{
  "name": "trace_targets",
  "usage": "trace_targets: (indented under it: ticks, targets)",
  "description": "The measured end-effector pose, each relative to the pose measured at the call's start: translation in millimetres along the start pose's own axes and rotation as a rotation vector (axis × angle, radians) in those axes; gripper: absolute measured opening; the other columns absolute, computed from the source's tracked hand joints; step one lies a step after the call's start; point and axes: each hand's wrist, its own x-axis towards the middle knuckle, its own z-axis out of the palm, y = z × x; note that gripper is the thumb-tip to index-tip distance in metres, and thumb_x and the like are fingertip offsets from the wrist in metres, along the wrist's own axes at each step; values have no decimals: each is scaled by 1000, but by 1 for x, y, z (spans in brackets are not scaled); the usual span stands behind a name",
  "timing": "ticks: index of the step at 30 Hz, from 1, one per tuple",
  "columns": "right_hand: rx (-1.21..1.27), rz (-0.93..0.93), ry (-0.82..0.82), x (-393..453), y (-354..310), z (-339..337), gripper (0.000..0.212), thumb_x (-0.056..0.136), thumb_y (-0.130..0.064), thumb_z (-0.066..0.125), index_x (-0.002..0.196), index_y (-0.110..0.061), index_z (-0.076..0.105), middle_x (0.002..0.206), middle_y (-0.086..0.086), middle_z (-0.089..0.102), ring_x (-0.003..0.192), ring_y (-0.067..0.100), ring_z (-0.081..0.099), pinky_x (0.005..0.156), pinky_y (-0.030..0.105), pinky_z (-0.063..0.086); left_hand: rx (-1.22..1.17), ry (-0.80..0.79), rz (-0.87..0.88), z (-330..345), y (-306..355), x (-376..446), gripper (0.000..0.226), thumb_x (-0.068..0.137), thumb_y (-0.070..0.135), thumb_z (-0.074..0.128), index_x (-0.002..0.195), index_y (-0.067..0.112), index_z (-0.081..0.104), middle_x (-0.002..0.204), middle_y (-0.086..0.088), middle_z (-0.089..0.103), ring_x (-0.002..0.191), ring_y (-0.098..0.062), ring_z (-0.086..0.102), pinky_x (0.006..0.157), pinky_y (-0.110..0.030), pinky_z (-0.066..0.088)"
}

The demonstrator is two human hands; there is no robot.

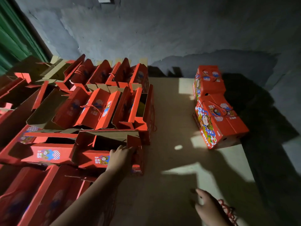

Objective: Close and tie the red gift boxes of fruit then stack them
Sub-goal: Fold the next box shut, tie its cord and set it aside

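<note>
Left hand (121,156) reaching out, fingers curled over the end flap of an open box (107,149). Right hand (207,207) low, fingers loosely spread, red cord (228,211) looped behind them; grip on it unclear. Beyond the fingertips, closed boxes (216,116) on cardboard (172,160).

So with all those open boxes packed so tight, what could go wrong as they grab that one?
1. The left hand holds the open box by a thin flap at its corner; pulling there might bend or tear the cardboard.
2. Its neighbours press right against it, so raised flaps could snag as it comes out.
3. The red cord at the right hand hangs loose and might catch or tangle. The dim light makes all this harder to judge.
</note>
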Motion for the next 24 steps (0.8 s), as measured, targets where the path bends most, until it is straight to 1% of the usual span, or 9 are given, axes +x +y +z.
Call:
trace_targets:
  ticks: [2, 4, 5, 11, 14, 16, 19, 22, 24]
  targets:
    - [-3, 9, -9, -18, 1, -6, 41, 90, -25, 76, 128, -33, 63, 138, -6, 61, 128, 11, 56, 103, 11, 37, -75, -25, 53, -3, 1, -2, 29, 89, 30, 65, 117, 37, 58, 109, 11, 71, 108, -16, 65, 93, -43, 45]
    - [21, 34, 17, -32, 5, -13, 37, 95, -30, 71, 129, -37, 60, 134, -11, 59, 127, 6, 54, 82, -9, 25, -136, -33, 110, -5, 7, -9, 26, 91, 25, 64, 115, 35, 61, 108, 11, 73, 102, -12, 68, 96, -44, 49]
    - [36, 55, 30, -39, 5, -17, 36, 96, -31, 69, 130, -38, 59, 133, -10, 58, 126, 5, 53, 76, -12, 21, -170, -13, 134, -5, 12, -12, 25, 92, 24, 64, 114, 35, 62, 108, 11, 73, 101, -12, 69, 95, -44, 51]
    - [166, 73, 19, -53, 20, -19, 29, 94, -7, 71, 121, -13, 69, 109, 1, 66, 106, 15, 59, 76, 1, 37, -281, -44, 284, -10, 61, -38, 29, 86, 33, 53, 113, 33, 64, 109, 7, 72, 101, -21, 67, 88, -41, 50]
    - [271, 120, 56, -56, 21, -17, 20, 94, -10, 71, 114, -16, 73, 109, 2, 72, 113, 23, 66, 100, 30, 50, -223, -30, 398, -1, 94, -62, 23, 90, 26, 56, 110, 23, 66, 110, 0, 71, 103, -25, 66, 85, -38, 53]
    - [301, 163, 60, -55, 23, -14, 20, 98, -16, 65, 117, -18, 71, 112, 4, 72, 113, 25, 66, 102, 41, 51, -166, -71, 474, 6, 118, -86, 20, 90, 23, 58, 109, 21, 65, 110, -4, 70, 102, -28, 66, 82, -37, 53]
    - [394, 316, 74, -54, 25, -6, 42, 104, -16, 51, 145, -8, 50, 134, 14, 61, 116, 28, 60, 92, 34, 50, -26, -155, 563, 21, 145, -127, 26, 96, 25, 54, 119, 21, 64, 117, -6, 69, 103, -32, 66, 82, -42, 54]
    - [665, 339, 48, -61, 19, 1, 35, 109, -8, 43, 143, -2, 51, 136, 15, 58, 105, 26, 58, 68, 24, 53, 67, -153, 641, 33, 158, -164, 36, 99, 22, 43, 132, 19, 57, 130, -5, 63, 112, -31, 62, 87, -44, 52]
    - [782, 247, 37, -71, 13, 3, 39, 107, -5, 48, 146, -4, 49, 148, 14, 50, 129, 30, 53, 99, 32, 53, 24, -132, 676, 34, 162, -184, 42, 98, 16, 42, 139, 21, 49, 134, -4, 57, 117, -31, 57, 89, -46, 50]
